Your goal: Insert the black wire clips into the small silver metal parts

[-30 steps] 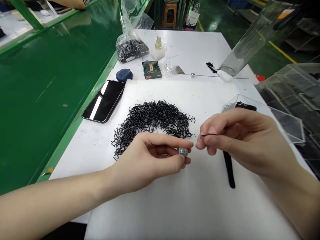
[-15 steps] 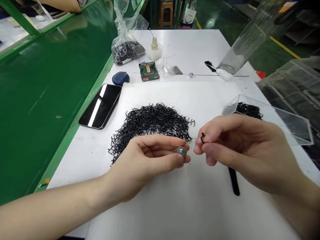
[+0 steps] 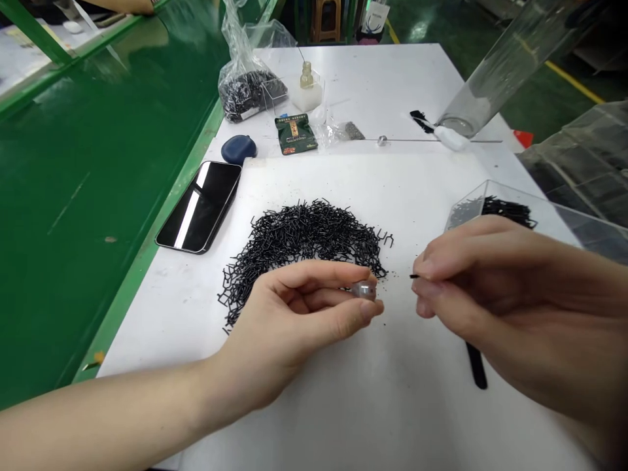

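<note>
My left hand (image 3: pixel 289 320) is closed, pinching a small shiny metal ball (image 3: pixel 364 290) between thumb and fingers. To its right, my right hand (image 3: pixel 520 307) has thumb and fingertips pressed together on a short black bent piece (image 3: pixel 414 277); only its end sticks out toward the ball, and a gap separates the two. Behind and beneath the left hand spreads an arc-shaped pile of similar black bent pieces (image 3: pixel 314 229) on the white surface. Partly covered by the right hand, a flat black strip-like tool (image 3: pixel 475 369) lies on the table.
Behind the right hand is a clear tray (image 3: pixel 466 199) holding black pieces. A phone (image 3: pixel 199 208), a blue rounded case (image 3: pixel 238 150) and a green packet (image 3: pixel 296 134) lie left and back. A thin rod (image 3: pixel 417 140), small bottle (image 3: pixel 307 75), plastic bag (image 3: pixel 250 91) and clear cylinder (image 3: pixel 495 78) are farther off.
My right hand has drawn right, away from the ball, and the black piece has turned so less of it shows. The left hand is slightly farther right, and the view has shifted a little.
</note>
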`<state>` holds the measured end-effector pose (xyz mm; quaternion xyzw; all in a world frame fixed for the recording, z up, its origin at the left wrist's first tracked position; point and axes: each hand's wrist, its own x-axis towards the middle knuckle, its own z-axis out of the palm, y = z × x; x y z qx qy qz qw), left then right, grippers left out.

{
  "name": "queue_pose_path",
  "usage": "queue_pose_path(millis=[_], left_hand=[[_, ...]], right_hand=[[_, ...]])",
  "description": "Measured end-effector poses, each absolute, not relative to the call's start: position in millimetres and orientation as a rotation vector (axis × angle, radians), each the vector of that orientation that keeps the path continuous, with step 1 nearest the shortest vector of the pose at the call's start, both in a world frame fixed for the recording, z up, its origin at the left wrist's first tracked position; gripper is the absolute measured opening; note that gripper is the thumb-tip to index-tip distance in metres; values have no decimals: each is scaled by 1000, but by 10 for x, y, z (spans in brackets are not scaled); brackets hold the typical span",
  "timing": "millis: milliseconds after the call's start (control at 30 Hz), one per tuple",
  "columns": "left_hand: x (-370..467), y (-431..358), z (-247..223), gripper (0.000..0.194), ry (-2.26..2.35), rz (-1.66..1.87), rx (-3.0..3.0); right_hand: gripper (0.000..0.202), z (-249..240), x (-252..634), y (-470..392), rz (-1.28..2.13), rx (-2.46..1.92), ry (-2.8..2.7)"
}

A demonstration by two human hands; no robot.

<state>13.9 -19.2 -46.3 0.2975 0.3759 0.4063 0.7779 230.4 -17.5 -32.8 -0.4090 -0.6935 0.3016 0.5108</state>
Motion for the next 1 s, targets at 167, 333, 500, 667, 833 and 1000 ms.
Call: queue_pose_path(millis=[167,333,500,667,833,1000], left_hand=[[130,-181,-419,21,846,843,649],[131,-173,-386,13,858,851,628],[142,-148,-401,18,860,849,613],[147,-127,-393,15,815,861,560],[141,-135,-376,16,824,865,577],[141,-140,-374,18,860,854,590]], right_hand=[[31,-310,2301,-164,585,-1017,-1742],[28,-239,2271,-175,491,-1054,-1866],[30,-239,2206,-224,577,-1131,-1735],[31,-306,2180,-267,672,-1147,-1622],[39,-323,2189,-248,610,-1128,-1611],[34,-289,2198,-244,584,-1145,-1663]])
